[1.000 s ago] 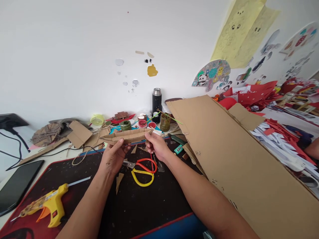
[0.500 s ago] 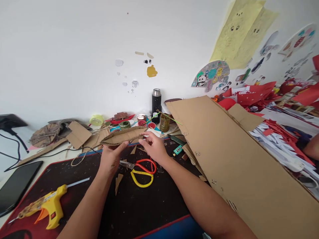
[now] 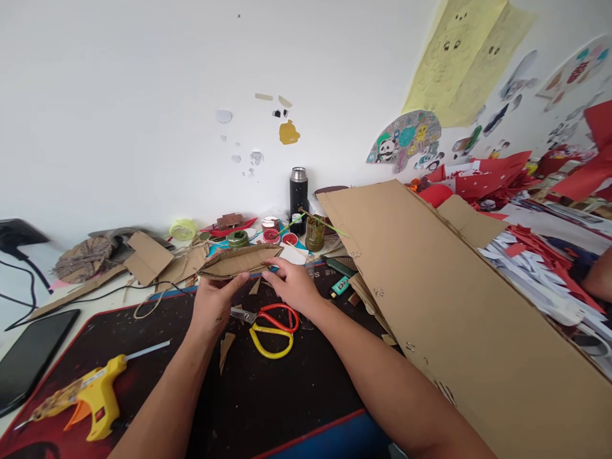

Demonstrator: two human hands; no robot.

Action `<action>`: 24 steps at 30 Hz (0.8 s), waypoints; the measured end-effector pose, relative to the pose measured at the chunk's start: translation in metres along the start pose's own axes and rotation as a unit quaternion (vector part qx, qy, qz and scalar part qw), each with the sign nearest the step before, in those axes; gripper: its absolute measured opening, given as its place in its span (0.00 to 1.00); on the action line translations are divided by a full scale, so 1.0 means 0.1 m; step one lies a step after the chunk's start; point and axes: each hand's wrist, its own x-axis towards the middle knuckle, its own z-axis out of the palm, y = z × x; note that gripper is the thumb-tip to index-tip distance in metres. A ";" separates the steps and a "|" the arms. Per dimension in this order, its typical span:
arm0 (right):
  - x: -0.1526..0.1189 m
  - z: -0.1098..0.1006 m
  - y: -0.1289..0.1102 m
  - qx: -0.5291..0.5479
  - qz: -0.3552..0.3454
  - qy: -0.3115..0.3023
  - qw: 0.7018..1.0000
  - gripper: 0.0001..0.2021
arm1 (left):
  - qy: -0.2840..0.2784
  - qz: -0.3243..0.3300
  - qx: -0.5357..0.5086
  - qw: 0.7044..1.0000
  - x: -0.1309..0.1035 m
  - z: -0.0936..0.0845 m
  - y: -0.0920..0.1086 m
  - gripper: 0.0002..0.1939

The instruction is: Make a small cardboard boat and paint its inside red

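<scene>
A small boat-shaped cardboard piece (image 3: 243,260) with raised side walls is held up above the mat, long side across my view. My left hand (image 3: 215,299) grips its near left part from below, thumb along the near edge. The fingers of my right hand (image 3: 289,280) pinch its right end. Beneath my hands lie scissors (image 3: 272,331) with one red and one yellow handle loop, their blades partly behind my left hand. Cardboard scraps (image 3: 226,349) are strewn around them. To the left rests a yellow glue gun (image 3: 95,395) with a glue stick protruding.
A large cardboard sheet (image 3: 454,306) leans over the right side of the dark mat (image 3: 282,408). Paint jars (image 3: 238,239) and a black thermos (image 3: 299,197) stand along the wall. A phone (image 3: 36,357) lies at the left edge. Shredded paper fills the far right, where part of another person's arm shows.
The cardboard piece has tilted slightly, and its right end has shifted a little within my right fingers. Both hands stay on it. The view has moved slightly.
</scene>
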 end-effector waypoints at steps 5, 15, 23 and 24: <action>-0.02 0.01 -0.04 -0.001 0.014 -0.023 1.000 0.19 | 0.007 -0.006 -0.001 1.000 0.00 -0.01 -0.04 0.38; -0.05 0.06 -0.11 -0.029 -0.016 -0.006 0.999 0.16 | -0.003 0.007 0.033 0.999 0.02 -0.04 -0.12 0.35; -0.06 0.09 -0.11 0.000 -0.011 -0.046 0.999 0.18 | -0.011 -0.010 0.018 1.000 0.03 -0.06 -0.13 0.31; -0.07 0.09 -0.11 0.003 -0.006 -0.050 0.999 0.19 | -0.008 -0.010 0.018 1.000 0.03 -0.05 -0.13 0.31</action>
